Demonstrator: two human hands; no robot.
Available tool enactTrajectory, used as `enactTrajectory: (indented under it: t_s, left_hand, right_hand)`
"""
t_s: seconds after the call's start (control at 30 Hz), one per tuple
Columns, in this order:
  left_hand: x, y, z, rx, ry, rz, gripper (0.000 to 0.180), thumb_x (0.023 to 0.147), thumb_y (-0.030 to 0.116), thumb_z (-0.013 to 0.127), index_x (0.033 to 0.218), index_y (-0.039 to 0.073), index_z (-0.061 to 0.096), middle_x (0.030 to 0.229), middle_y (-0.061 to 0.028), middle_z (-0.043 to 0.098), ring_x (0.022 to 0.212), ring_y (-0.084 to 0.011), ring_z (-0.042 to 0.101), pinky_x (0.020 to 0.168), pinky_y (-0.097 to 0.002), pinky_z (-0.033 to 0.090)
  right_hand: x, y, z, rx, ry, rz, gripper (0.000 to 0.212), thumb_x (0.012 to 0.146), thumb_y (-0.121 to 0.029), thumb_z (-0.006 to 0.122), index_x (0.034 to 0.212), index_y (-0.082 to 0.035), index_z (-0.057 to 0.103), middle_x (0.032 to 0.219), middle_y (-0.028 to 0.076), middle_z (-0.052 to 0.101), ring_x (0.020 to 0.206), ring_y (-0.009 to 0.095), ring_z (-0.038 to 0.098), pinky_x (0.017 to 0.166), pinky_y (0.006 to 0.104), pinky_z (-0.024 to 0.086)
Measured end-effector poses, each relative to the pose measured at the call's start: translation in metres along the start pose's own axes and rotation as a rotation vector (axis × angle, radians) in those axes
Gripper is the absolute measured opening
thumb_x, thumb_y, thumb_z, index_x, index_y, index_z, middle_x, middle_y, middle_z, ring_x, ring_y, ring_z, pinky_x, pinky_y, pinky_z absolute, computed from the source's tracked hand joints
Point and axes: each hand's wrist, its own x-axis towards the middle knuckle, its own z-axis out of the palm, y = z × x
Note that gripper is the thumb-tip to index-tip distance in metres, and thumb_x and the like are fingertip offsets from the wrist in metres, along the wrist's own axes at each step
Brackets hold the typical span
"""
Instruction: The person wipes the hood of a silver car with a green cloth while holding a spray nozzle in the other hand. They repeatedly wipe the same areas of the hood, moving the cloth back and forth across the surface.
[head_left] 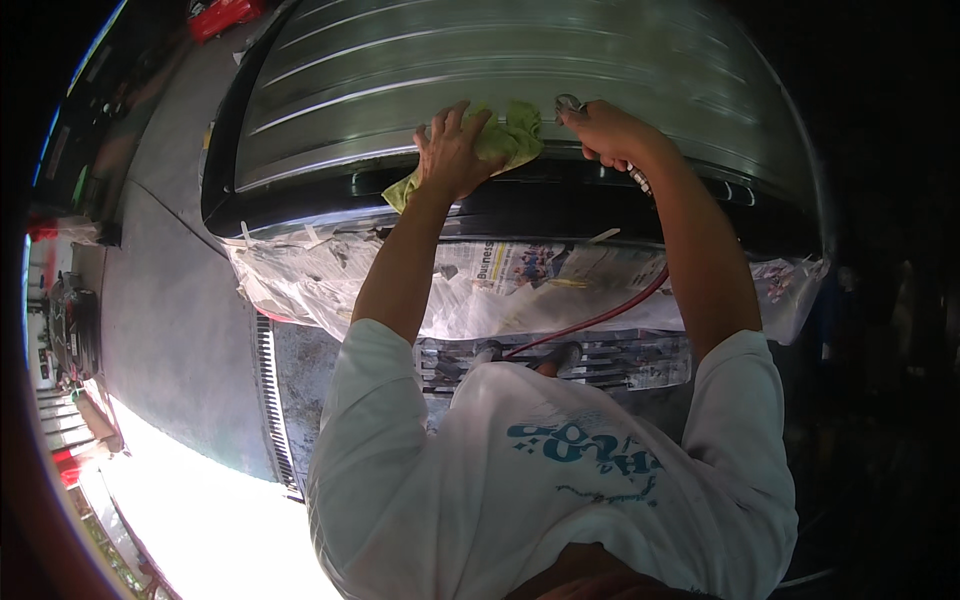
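Note:
My left hand [455, 160] presses a yellow-green cloth [522, 135] onto the ribbed, silvery-grey vehicle roof panel [480, 60], close to its glossy black near edge [340, 198]. Its fingers are bent and somewhat spread, and folds of cloth stick out on both sides of the hand. Just right of the cloth, my right hand [610, 132] is closed around a metal air blow gun [568, 104]. The gun's front end points left, and a metal fitting [640, 178] shows below the fist. My fingers and palm hide most of its body.
Newspaper and clear plastic masking [500, 270] hang below the black edge. A red hose [600, 318] curves down in front of them. My feet are on a slatted platform [655, 360]. A floor drain grate [272, 400] runs at left, and a red object [222, 16] lies far left.

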Motion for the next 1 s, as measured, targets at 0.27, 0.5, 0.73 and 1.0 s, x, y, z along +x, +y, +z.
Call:
enactTrajectory:
  t_s: [0.27,0.5,0.73,1.0]
  left_hand:
    - [0.016,0.002,0.033,-0.011,-0.286,0.099,0.062,0.091,0.056,0.069,0.140,0.018,0.066,0.138,-0.0137,0.061,0.131,-0.0333,0.057,0.109,-0.0515,0.044]
    - [0.034,0.112,0.074,-0.049,-0.114,0.225,0.057,0.098,0.056,0.062,0.134,0.012,0.069,0.139,-0.0166,0.062,0.133,-0.0338,0.056,0.109,-0.0496,0.044]
    - [0.039,0.097,0.060,-0.145,-0.261,0.099,0.060,0.094,0.061,0.065,0.128,0.012,0.074,0.137,-0.0148,0.064,0.132,-0.0333,0.056,0.109,-0.0486,0.041]
    - [-0.026,-0.087,-0.006,0.193,0.050,-0.101,0.052,0.093,0.052,0.069,0.120,0.008,0.076,0.128,-0.0144,0.066,0.125,-0.0344,0.058,0.106,-0.0506,0.041]
  right_hand:
    - [0.003,0.010,0.004,0.063,-0.027,-0.007,0.055,0.110,-0.043,0.044,0.078,0.000,0.057,0.063,0.007,0.056,0.041,0.015,0.048,0.041,0.0351,0.042]
    - [-0.020,0.037,-0.020,0.071,0.065,0.060,0.057,0.111,-0.044,0.044,0.077,0.000,0.058,0.061,0.007,0.055,0.041,0.016,0.048,0.041,0.0355,0.043]
    - [-0.042,0.061,-0.022,0.112,0.186,0.146,0.055,0.111,-0.047,0.044,0.089,0.002,0.059,0.067,0.008,0.059,0.042,0.013,0.050,0.039,0.0333,0.041]
    - [-0.024,-0.010,0.017,0.243,-0.113,0.027,0.052,0.112,-0.051,0.044,0.109,-0.001,0.057,0.078,0.005,0.059,0.045,0.007,0.045,0.036,0.0263,0.035]
